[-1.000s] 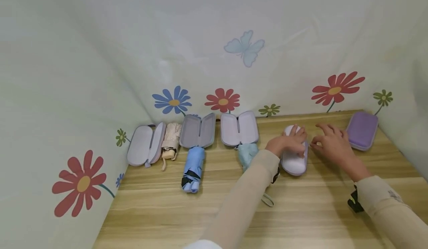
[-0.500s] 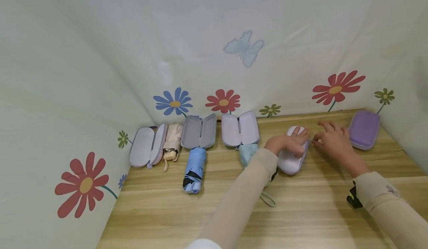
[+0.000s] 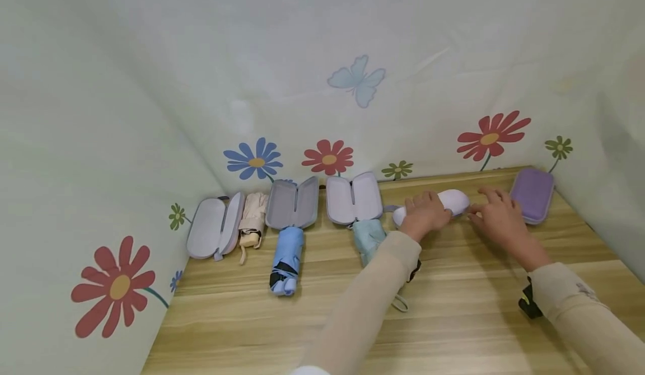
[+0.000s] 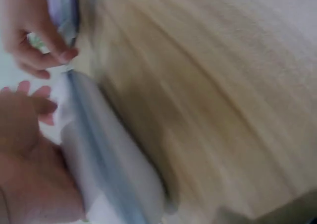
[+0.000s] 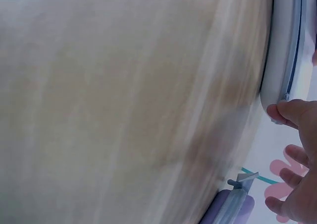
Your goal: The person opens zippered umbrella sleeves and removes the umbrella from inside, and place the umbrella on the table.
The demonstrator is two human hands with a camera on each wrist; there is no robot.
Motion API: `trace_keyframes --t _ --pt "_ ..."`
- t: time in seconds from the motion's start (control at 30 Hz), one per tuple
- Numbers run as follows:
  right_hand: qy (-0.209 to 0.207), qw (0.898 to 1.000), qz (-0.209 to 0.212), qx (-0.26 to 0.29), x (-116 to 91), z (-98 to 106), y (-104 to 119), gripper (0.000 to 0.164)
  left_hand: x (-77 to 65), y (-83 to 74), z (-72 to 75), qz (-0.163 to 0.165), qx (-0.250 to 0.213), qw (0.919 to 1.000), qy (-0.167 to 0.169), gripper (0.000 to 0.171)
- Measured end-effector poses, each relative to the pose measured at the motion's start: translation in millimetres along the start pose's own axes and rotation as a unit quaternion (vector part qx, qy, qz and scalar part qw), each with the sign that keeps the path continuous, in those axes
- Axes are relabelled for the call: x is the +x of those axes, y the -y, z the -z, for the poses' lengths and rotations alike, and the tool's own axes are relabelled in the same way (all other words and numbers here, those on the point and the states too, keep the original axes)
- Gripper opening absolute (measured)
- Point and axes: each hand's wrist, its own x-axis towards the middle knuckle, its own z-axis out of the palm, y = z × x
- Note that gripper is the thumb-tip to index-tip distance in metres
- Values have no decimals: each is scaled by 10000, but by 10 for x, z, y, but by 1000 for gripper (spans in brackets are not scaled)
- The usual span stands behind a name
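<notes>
Below a flower-printed wall (image 3: 282, 89), a wooden table (image 3: 227, 330) bears three opened cases (image 3: 283, 202) and three folded umbrellas (image 3: 288, 246); to their right, a person's left hand (image 3: 425, 214) grips a white case (image 3: 453, 200), the right hand (image 3: 504, 224) pinching its zipper pull (image 5: 286, 97), near a purple case (image 3: 533, 195).

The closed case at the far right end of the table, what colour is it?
The closed case is purple; the head view shows it best.
</notes>
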Motion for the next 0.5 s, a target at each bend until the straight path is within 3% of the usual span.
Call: trace_keyframes --t 0.1,0.23,0.5 --pt "21 9999 -136 75 24 20 -9 16 0 -10 -57 226 -36 9993 -297 61" --pt "54 9997 -233 6 71 65 -33 15 19 7 -106 120 227 9983 -529 59" --pt "267 9986 -450 -43 111 107 -119 17 127 0 -143 -47 603 9977 -293 59"
